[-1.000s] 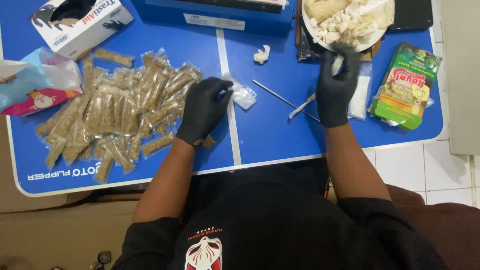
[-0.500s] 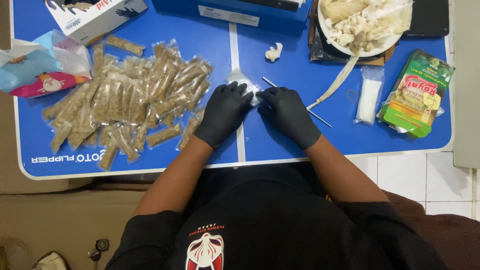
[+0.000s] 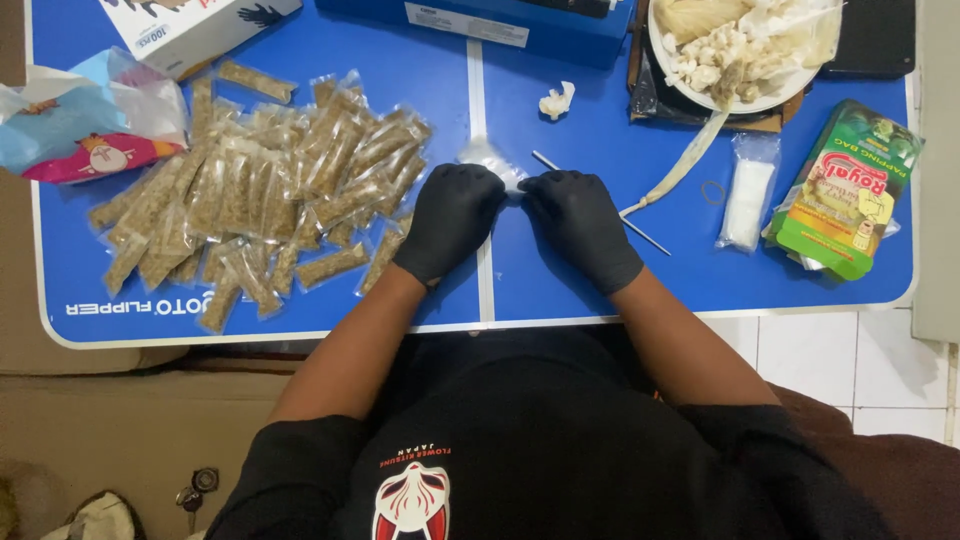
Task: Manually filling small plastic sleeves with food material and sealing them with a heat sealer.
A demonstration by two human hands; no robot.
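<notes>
Head view: black-gloved left hand and black-gloved right hand both pinch a small clear plastic pouch with curled fingers, on the blue folding table at its centre seam, right of the pile of sealed brown snack sticks, thin metal rod just right

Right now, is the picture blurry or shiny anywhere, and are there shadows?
Head view: mostly sharp and evenly lit; the small clear bag between the left hand and right hand is a washed-out pale patch; the pile of clear packets glints with glare; soft shadows lie beside both gloved hands on the blue table.
</notes>
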